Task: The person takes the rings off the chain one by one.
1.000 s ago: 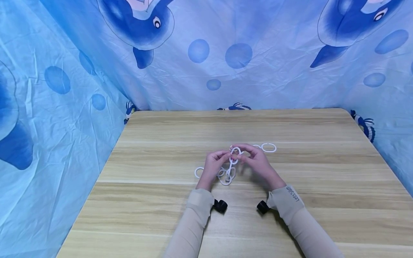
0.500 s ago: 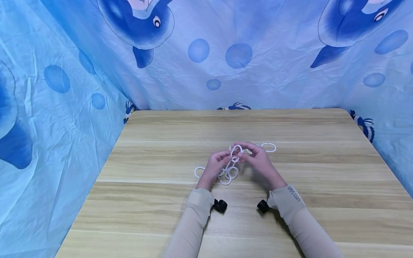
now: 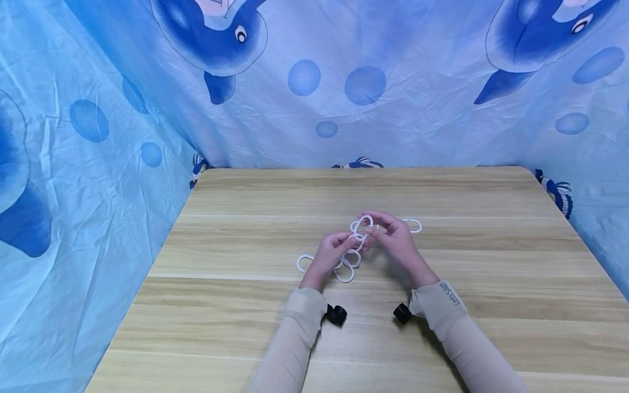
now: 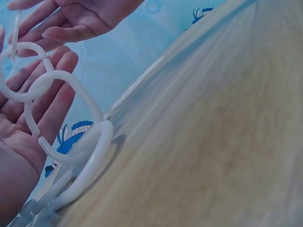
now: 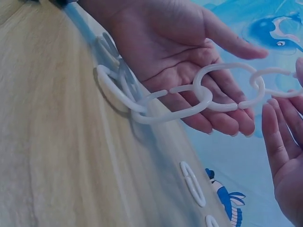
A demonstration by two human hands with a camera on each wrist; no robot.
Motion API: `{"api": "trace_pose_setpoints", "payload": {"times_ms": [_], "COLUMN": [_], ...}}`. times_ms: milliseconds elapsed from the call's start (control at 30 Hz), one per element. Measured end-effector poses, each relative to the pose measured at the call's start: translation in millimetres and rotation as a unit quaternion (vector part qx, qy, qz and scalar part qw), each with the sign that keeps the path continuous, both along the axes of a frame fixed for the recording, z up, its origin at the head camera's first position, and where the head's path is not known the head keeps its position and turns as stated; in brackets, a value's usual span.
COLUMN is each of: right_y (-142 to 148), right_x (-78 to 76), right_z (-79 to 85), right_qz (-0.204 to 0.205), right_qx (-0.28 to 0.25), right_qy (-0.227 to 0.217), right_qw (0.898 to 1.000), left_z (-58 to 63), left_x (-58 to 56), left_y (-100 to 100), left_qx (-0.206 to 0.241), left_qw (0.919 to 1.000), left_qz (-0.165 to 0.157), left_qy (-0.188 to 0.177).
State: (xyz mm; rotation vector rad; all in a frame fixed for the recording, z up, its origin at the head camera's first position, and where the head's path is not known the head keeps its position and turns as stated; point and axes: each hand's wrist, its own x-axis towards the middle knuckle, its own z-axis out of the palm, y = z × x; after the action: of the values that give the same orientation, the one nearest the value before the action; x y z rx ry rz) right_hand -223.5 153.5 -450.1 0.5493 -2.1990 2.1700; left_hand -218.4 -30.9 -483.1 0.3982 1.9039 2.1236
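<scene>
Right hand (image 3: 395, 238): thumb and fingertips pinch the upper end of a white chain (image 5: 175, 117) of oval links. Left hand (image 3: 328, 256): fingers long and fairly straight behind the links, thumb tip standing apart from them in the right wrist view; cannot tell whether any link is gripped there. Chain slopes from the right fingertips across the left palm, its lower links heaped on the wooden table (image 3: 221, 322) between the hands.

Beside the left hand, on its outer side, one white link (image 3: 298, 263) shows on the wood; its join to the heap, if any, is hidden. Beyond the right hand, an oval link (image 3: 421, 225) lies flat, partly covered from the head view; the right wrist view gives a second at its lower border.

Edges: far edge runs well beyond the hands; left and right edges well apart from both arms. Broad wood to either side and ahead. Blue curtain (image 3: 324, 98) rises just behind the far edge.

Pose: forearms in pale sleeves (image 3: 290, 341) enter from the near side and converge, fingers reaching inward, right hand slightly farther forward. A black camera (image 3: 337, 315) sits inside each cuff.
</scene>
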Motion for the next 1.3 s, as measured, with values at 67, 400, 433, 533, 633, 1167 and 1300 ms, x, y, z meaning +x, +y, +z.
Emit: {"api": "trace_pose_setpoints", "payload": {"times_ms": [67, 400, 433, 533, 633, 1167, 1300], "right_y": [0.3, 6.3, 6.6, 6.8, 6.0, 2.8, 3.0], "right_x": [-1.6, -6.2, -6.3, -6.1, -5.5, 2.6, 4.3], "right_z": [-2.8, -19.6, -20.4, -23.2, -27.2, -41.5, -41.2], "right_qz": [-0.002, -0.02, -0.021, -0.027, -0.039, -0.079, -0.086], "right_qx": [-0.014, -0.057, -0.058, -0.062, -0.067, -0.136, -0.143], "right_qy": [-0.002, -0.018, -0.02, -0.025, -0.034, -0.025, -0.023], "right_qw": [1.0, 0.998, 0.998, 0.997, 0.996, 0.987, 0.986], "left_z": [-0.1, 0.6, 0.8, 1.5, 2.0, -1.3, -1.1], "left_x": [-0.3, -1.1, -1.2, -1.7, -1.6, -0.1, -0.2], "left_y": [0.7, 3.4, 3.5, 3.8, 4.0, 2.9, 3.4], "left_qx": [-0.013, -0.022, -0.021, -0.025, -0.028, 0.008, 0.014], "left_qw": [0.9998, 0.9979, 0.998, 0.9977, 0.9968, 0.9975, 0.9977], "left_qz": [0.014, 0.049, 0.048, 0.054, 0.061, 0.043, 0.039], "left_qy": [-0.005, -0.036, -0.035, -0.034, -0.043, -0.055, -0.052]}}
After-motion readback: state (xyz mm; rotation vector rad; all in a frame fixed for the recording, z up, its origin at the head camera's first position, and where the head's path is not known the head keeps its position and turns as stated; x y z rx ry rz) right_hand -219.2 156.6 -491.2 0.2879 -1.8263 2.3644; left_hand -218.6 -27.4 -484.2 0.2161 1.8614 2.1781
